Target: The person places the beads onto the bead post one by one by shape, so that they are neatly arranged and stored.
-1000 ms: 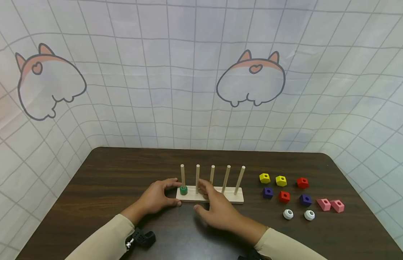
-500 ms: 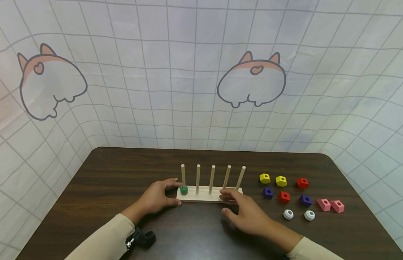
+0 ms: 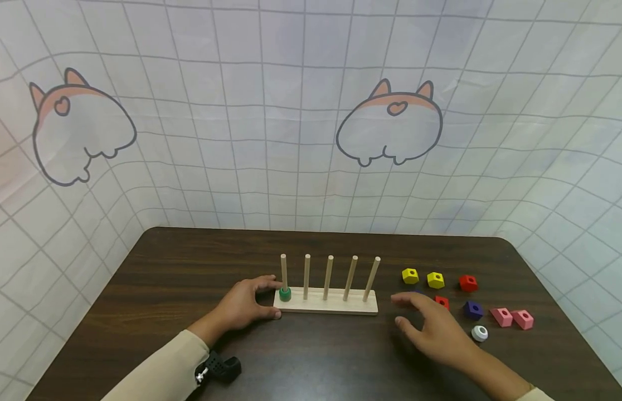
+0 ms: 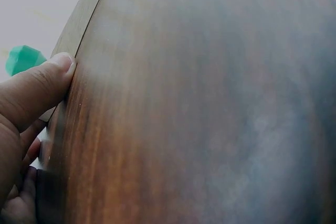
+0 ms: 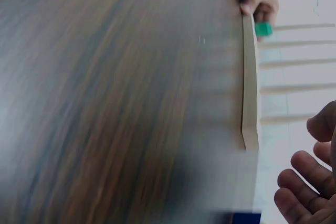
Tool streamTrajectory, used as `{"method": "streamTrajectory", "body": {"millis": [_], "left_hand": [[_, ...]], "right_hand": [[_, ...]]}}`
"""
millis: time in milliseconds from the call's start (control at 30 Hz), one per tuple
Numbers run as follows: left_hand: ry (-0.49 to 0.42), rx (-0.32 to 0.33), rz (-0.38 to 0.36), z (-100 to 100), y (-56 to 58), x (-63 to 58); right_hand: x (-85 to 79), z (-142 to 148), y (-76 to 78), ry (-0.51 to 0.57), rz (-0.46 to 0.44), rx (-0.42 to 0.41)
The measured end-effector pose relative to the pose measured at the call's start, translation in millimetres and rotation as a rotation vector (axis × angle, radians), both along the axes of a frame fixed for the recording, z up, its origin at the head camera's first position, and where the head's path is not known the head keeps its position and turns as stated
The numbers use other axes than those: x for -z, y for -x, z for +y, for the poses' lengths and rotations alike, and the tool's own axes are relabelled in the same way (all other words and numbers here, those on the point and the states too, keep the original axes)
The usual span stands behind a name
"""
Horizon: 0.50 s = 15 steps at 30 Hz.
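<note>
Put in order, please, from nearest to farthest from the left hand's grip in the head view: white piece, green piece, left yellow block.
1. Green piece, on the leftmost peg.
2. Left yellow block, right of the wooden board.
3. White piece, farther right, beside the right hand.

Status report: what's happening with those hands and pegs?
Left hand grips pegboard at left end. Right hand empty, partly hiding a red block. Green piece on leftmost peg; other four pegs bare.
</note>
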<state>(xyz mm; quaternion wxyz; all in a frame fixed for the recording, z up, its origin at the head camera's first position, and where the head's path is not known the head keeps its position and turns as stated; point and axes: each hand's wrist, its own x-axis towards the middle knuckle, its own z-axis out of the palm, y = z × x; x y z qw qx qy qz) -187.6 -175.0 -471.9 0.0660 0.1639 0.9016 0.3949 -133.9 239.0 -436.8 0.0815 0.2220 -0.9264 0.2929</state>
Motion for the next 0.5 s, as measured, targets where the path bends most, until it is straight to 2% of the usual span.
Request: {"method": "streamTrajectory", "body": {"millis": [267,500], "left_hand": [[0.001,0.011,0.007,0,0.2,0.9],[0.006,0.006,0.006,0,0.2,0.5]], "right_hand": [[-2.1,35,-4.6,-0.075,-0.037,0.090],[0.1,55,-7.1,-0.078,-0.076,0.119]]}}
